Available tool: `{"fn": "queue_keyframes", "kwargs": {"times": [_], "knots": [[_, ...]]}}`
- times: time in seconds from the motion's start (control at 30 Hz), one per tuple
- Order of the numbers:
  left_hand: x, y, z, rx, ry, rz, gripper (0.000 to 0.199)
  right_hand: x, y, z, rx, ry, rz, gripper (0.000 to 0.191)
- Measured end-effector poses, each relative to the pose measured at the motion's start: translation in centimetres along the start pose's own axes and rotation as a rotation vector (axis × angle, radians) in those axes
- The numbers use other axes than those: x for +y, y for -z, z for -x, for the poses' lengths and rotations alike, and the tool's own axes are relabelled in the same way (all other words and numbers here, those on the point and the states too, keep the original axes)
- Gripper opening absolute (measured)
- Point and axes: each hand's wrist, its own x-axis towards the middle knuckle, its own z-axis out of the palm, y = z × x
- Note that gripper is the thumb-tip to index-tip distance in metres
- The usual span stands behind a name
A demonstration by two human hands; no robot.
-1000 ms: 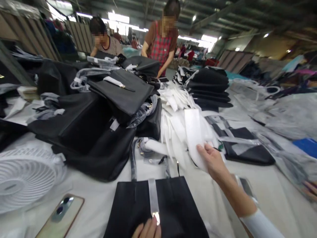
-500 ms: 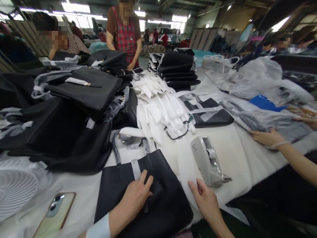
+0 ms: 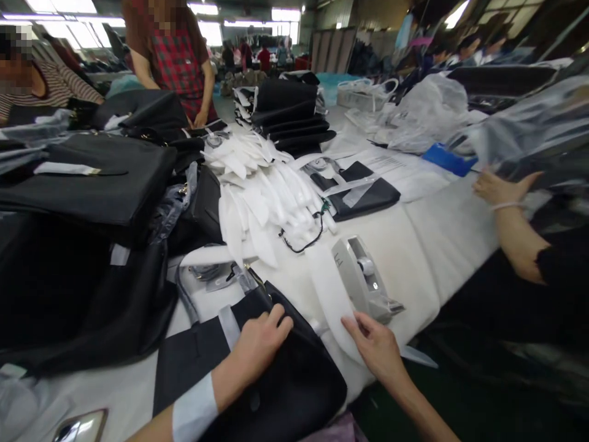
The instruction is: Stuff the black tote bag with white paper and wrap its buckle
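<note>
A black tote bag [image 3: 294,368] lies in front of me, with its wrapped handles towards the table's far side. My left hand [image 3: 264,341] has its fingers curled over the bag's top edge, and the mouth gapes a little there. Between the thumb and fingers of my right hand [image 3: 375,344] is the near end of a long white foam strip [image 3: 332,294], just right of the bag. Beyond that strip stands a grey tape dispenser [image 3: 363,276]. A pile of similar white foam strips [image 3: 267,190] covers the middle of the table.
Black bags [image 3: 87,178] are heaped on the left, above a phone [image 3: 80,426]. Folded black pieces [image 3: 292,110] are stacked at the back. A smaller black bag [image 3: 365,196] lies right of the strips. On the right, a co-worker's hand [image 3: 501,187] is at clear plastic [image 3: 529,135].
The view has swung right. My left hand has gone from the bag's front to its top edge, which is now pulled partly open. The co-worker's plastic has been lifted off the table.
</note>
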Motion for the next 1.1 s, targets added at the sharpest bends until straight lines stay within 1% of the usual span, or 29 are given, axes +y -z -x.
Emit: {"fn": "queue_keyframes", "kwargs": {"times": [0.07, 0.13, 0.2, 0.27, 0.33, 0.43, 0.5, 0.63, 0.7, 0.8, 0.93, 1.03, 1.1], "knots": [[0.2, -1.1, 1.2, 0.069, 0.023, -0.001, 0.021, -0.7, 0.1, 0.0, -0.072, 0.004, -0.176, 0.044], [0.2, -1.7, 1.8, 0.139, 0.009, 0.014, 0.019, -1.8, -0.2, 0.1, -0.168, 0.056, -0.248, 0.039], [0.0, -1.7, 1.8, 0.195, -0.021, 0.026, 0.013, -2.6, -0.7, 0.3, -0.225, 0.129, -0.159, 0.035], [-0.2, -1.4, 1.6, 0.246, -0.051, 0.027, 0.009, -3.0, -1.5, 0.4, -0.250, 0.193, -0.006, 0.037], [-0.3, -1.1, 1.4, 0.290, -0.079, 0.021, 0.008, -3.0, -2.2, 0.5, -0.275, 0.246, 0.100, 0.040], [-0.1, -0.9, 1.4, 0.333, -0.084, -0.001, 0.012, -2.9, -2.9, 0.5, -0.291, 0.323, 0.175, 0.042], [0.2, -1.0, 1.5, 0.341, -0.069, -0.015, 0.014, -3.3, -2.9, 0.4, -0.350, 0.364, 0.195, 0.037], [0.7, -1.2, 1.6, 0.339, -0.048, -0.010, 0.016, -4.5, -2.1, 0.0, -0.595, 0.384, 0.197, 0.030], [0.8, -1.1, 1.6, 0.332, -0.040, 0.001, 0.016, -4.8, -1.9, -0.3, -0.670, 0.371, 0.195, 0.030], [0.8, -1.1, 1.6, 0.320, -0.026, 0.012, 0.015, -4.6, -2.0, -0.7, -0.713, 0.320, 0.154, 0.030], [1.0, -1.2, 1.5, 0.317, 0.012, 0.020, 0.016, -3.8, -2.3, -0.7, -0.724, 0.256, 0.054, 0.029], [1.3, -1.2, 1.4, 0.307, 0.033, 0.031, 0.016, -3.4, -2.2, -0.4, -0.786, 0.256, -0.051, 0.029], [1.3, -0.8, 1.4, 0.287, 0.034, 0.032, 0.014, -3.2, -2.2, -0.2, -0.796, 0.268, -0.066, 0.029]]}}
